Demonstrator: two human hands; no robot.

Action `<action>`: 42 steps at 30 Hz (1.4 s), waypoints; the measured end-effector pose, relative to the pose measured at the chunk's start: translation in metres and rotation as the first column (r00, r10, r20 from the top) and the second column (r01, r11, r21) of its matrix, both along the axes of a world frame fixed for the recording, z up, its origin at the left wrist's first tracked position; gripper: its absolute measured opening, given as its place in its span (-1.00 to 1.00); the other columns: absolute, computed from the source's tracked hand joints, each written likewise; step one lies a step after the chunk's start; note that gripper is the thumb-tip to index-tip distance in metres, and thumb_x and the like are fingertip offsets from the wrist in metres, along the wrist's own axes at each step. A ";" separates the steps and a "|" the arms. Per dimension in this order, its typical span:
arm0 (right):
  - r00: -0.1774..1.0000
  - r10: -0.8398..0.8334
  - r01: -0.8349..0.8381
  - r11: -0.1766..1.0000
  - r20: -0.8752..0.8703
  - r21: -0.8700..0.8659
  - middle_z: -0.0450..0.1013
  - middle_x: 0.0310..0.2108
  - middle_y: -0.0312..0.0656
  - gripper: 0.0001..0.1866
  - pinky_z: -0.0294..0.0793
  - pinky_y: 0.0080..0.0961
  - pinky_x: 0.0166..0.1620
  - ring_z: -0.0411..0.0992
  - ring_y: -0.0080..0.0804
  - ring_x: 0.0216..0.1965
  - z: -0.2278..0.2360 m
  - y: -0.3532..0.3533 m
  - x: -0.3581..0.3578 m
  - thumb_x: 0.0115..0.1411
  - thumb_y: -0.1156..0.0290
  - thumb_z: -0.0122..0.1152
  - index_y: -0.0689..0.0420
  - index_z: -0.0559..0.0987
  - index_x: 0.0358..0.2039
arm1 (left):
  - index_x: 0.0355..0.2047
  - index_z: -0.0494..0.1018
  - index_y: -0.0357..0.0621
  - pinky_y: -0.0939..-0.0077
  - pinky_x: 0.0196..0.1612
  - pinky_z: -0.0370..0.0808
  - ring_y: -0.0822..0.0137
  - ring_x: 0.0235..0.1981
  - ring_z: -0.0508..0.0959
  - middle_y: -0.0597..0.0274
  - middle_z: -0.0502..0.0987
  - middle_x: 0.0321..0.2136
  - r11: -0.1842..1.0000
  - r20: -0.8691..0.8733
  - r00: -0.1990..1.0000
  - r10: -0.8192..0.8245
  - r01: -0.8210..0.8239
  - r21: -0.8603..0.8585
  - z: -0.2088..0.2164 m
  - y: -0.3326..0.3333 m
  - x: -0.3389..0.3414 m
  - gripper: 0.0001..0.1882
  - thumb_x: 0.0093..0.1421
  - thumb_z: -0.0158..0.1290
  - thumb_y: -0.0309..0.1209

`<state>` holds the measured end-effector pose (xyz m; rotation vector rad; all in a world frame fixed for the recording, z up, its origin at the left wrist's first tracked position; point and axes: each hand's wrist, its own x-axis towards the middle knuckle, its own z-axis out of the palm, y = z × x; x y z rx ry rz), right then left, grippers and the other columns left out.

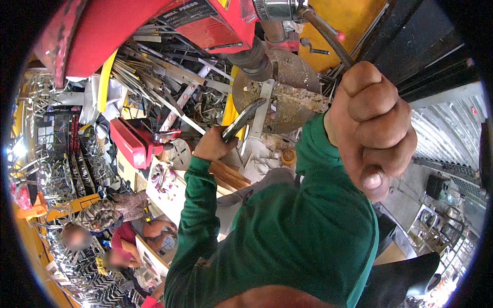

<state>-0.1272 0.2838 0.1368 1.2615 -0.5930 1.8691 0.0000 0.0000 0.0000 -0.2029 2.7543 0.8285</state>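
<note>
Left hand [211, 145]: left of the frame's centre; I have my fingers curled and pressed together around the pliers [240, 122].
Pliers: they slant up and right out of my fist, their nose at the lower half of the strip [262, 114].
Strip: flat, pale metal, a little above the middle of the frame; it lies across the round table [300, 77], its upper end just below the chuck [251, 58]. I cannot tell whether a bit touches it.
Right hand [377, 126]: large at right of centre; I have my fingers folded tight into a fist on the lever [326, 33], thumb bent at the lower edge.
Lever: dark bar running from the press [221, 28] at upper centre down into my fist.
Sleeves [200, 200]: green, on both my arms.
Upper left: a heap of metal bars [141, 77].
Left: a second red machine [134, 142], near a white worktop [167, 197] with scraps on it.
Below my left hand: wooden planks [228, 177].
Lower left: two people, one in a patterned top [97, 215], one in a red shirt [122, 237].
Right edge: ribbed metal sheeting [447, 131].
</note>
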 end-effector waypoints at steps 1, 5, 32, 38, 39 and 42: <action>1.000 0.002 -0.001 1.000 0.003 -0.010 0.05 -0.79 -0.45 -0.60 -0.10 -0.40 -0.48 -0.06 -0.51 -0.69 0.000 -0.001 0.000 -0.07 0.21 0.15 -0.07 0.12 -0.79 | -0.28 0.57 -0.29 0.17 -0.32 0.51 -0.08 -0.44 0.61 -0.14 0.57 -0.53 1.000 -0.007 1.000 -0.006 0.006 -0.003 0.002 0.001 -0.003 -0.62 0.00 0.22 -0.21; 1.000 -0.007 0.007 1.000 0.014 -0.015 0.05 -0.79 -0.45 -0.60 -0.11 -0.40 -0.48 -0.06 -0.51 -0.68 0.000 -0.001 0.000 -0.07 0.21 0.15 -0.07 0.11 -0.79 | -0.29 0.57 -0.29 0.17 -0.33 0.50 -0.09 -0.45 0.60 -0.15 0.56 -0.54 0.999 -0.002 1.000 0.010 -0.010 -0.033 0.008 0.004 -0.003 -0.62 0.00 0.22 -0.22; 0.735 -0.383 -0.361 0.478 0.560 0.801 0.57 -0.42 -0.06 -0.46 0.28 -0.69 -0.58 0.37 -0.52 -0.69 0.102 0.043 0.025 0.44 0.05 -0.24 0.35 0.47 -0.22 | -0.34 0.57 -0.29 0.09 -0.24 0.52 -0.14 -0.31 0.60 -0.23 0.58 -0.43 0.995 0.030 0.997 -0.074 0.076 -0.068 0.013 -0.013 -0.003 -0.45 0.01 0.19 0.05; 0.648 -0.761 0.203 0.217 0.035 0.955 0.53 -0.14 -0.11 -0.69 0.50 -0.44 -0.14 0.53 -0.34 -0.23 0.095 0.021 0.015 0.29 0.38 0.14 0.22 0.45 0.00 | -0.38 0.60 -0.22 0.01 -0.24 0.52 -0.25 -0.31 0.58 -0.28 0.57 -0.46 0.991 -0.019 0.991 -0.130 0.129 -0.030 0.021 -0.015 -0.006 -0.34 0.08 0.09 0.24; 0.577 -0.811 0.317 0.110 -0.100 0.942 0.53 -0.15 -0.11 -0.64 0.51 -0.36 -0.09 0.54 -0.24 -0.19 0.091 0.022 0.015 0.27 0.32 0.17 0.19 0.44 0.02 | -0.39 0.60 -0.22 0.00 -0.25 0.52 -0.26 -0.32 0.58 -0.28 0.56 -0.48 0.987 0.053 0.988 -0.148 0.151 -0.061 0.021 -0.016 -0.008 -0.35 0.09 0.08 0.23; 0.602 -0.732 0.115 -0.318 -0.320 0.941 0.52 -0.20 0.04 -0.62 0.48 -0.28 -0.07 0.52 -0.11 -0.14 0.090 0.031 0.013 0.35 0.24 0.03 0.20 0.44 0.06 | -0.28 0.54 -0.31 -0.06 -0.24 0.53 -0.26 -0.33 0.57 -0.28 0.56 -0.46 0.986 0.011 0.986 -0.168 0.168 0.015 0.012 -0.021 -0.009 -0.48 0.08 0.13 -0.01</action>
